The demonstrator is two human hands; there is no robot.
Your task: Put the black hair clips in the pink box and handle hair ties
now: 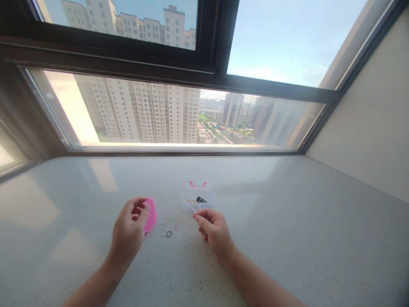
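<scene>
Two bare hands of mine show in the head view, both over a pale speckled surface (179,277) below a window frame (179,153). My left hand (128,228) grips a flat pink piece (151,218) by its edge, thumb on one side and fingers curled on the other. My right hand (216,230) has thumb and forefinger brought narrowly together, just in front of a clear container (191,207); whether they pinch something tiny, I cannot tell. The container stands open, with a pink handle (198,186) behind its bowl, and inside it lie a black clip (201,199) and something tan (191,201), too small to make out. Between my hands, small pale rings (177,227) lie scattered, and one dark ring (169,236) sits nearest me among them. Tall buildings (166,113) stand beyond the glass.
</scene>
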